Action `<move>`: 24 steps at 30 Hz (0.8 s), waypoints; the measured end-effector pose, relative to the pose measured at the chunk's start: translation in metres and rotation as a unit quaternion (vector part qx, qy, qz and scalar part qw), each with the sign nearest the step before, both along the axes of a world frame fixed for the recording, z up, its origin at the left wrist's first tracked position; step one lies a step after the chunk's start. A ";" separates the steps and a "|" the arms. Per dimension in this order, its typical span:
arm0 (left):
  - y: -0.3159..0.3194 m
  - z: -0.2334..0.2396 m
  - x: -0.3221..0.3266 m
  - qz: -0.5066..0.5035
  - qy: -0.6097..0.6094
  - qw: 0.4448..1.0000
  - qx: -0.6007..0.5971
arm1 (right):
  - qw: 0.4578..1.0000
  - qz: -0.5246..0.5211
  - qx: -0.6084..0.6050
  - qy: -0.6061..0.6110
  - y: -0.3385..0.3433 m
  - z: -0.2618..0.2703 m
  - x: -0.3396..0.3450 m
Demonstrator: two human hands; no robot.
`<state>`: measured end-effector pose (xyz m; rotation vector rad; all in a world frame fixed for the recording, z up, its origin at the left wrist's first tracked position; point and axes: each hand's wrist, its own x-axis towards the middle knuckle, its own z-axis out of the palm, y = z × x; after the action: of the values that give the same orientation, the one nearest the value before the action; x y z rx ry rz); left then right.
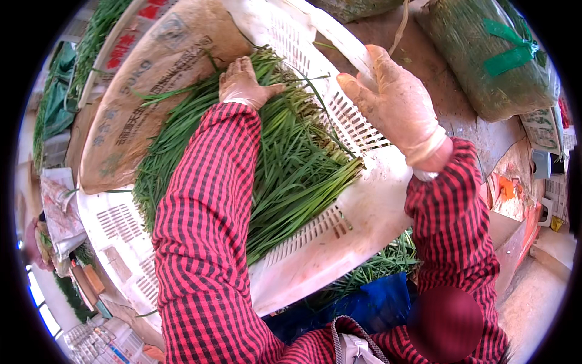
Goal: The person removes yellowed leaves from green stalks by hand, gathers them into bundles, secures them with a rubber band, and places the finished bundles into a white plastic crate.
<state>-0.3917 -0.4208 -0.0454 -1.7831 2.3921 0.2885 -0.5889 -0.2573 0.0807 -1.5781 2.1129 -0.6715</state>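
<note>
A white slotted plastic crate [382, 186] stands tilted before me, filled with bundled long green leaves that look like garlic chives [295, 159]. Their pale cut ends point right. My left hand [243, 84], in a pale thin glove, lies flat on top of the chives near the far end, thumb spread. My right hand [395, 100], gloved too, has its fingers and thumb around the upper right rim of the crate. A tan woven sack [163, 86] bearing print lines the left side, partly tucked beside the chives.
A plastic-wrapped bale of greens [495, 59] tied with green tape lies at upper right. More loose chives [386, 259] and a blue sheet [386, 295] are below the crate. Another crate of greens [100, 50] stands at far left. A light-coloured mug [541, 164] is at the right edge.
</note>
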 end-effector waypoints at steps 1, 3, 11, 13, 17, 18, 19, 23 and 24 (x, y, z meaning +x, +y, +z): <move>-0.002 -0.004 -0.009 0.011 -0.056 0.998 0.004 | 1.000 -0.006 0.006 -0.002 0.001 -0.004 -0.005; -0.012 -0.018 0.000 0.037 -0.027 0.999 -0.010 | 0.998 0.018 -0.049 -0.033 0.003 -0.006 -0.007; -0.043 0.002 0.009 0.025 -0.087 0.991 0.094 | 0.987 0.058 -0.145 -0.037 0.008 -0.014 -0.011; -0.036 0.006 0.003 0.015 -0.138 0.983 0.121 | 0.990 0.059 -0.119 -0.047 0.006 -0.007 -0.010; -0.030 -0.003 0.003 -0.033 -0.202 0.978 0.044 | 0.989 0.050 -0.125 -0.066 0.007 -0.011 -0.013; -0.034 -0.017 0.027 -0.024 -0.114 0.993 0.035 | 0.987 0.057 -0.128 -0.073 0.007 -0.006 -0.008; -0.033 -0.021 0.032 -0.022 -0.021 0.999 0.027 | 0.989 0.067 -0.107 -0.074 0.005 -0.001 -0.009; -0.040 -0.013 0.023 0.053 -0.023 0.989 0.136 | 0.988 0.069 -0.109 -0.089 0.004 -0.007 -0.011; -0.043 -0.011 0.024 0.054 -0.012 0.991 0.124 | 0.987 0.069 -0.111 -0.090 0.004 -0.009 -0.011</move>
<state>-0.3673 -0.4634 -0.0563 -1.7911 2.1377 0.5473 -0.6001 -0.2531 0.0719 -1.6906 1.8303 -0.9887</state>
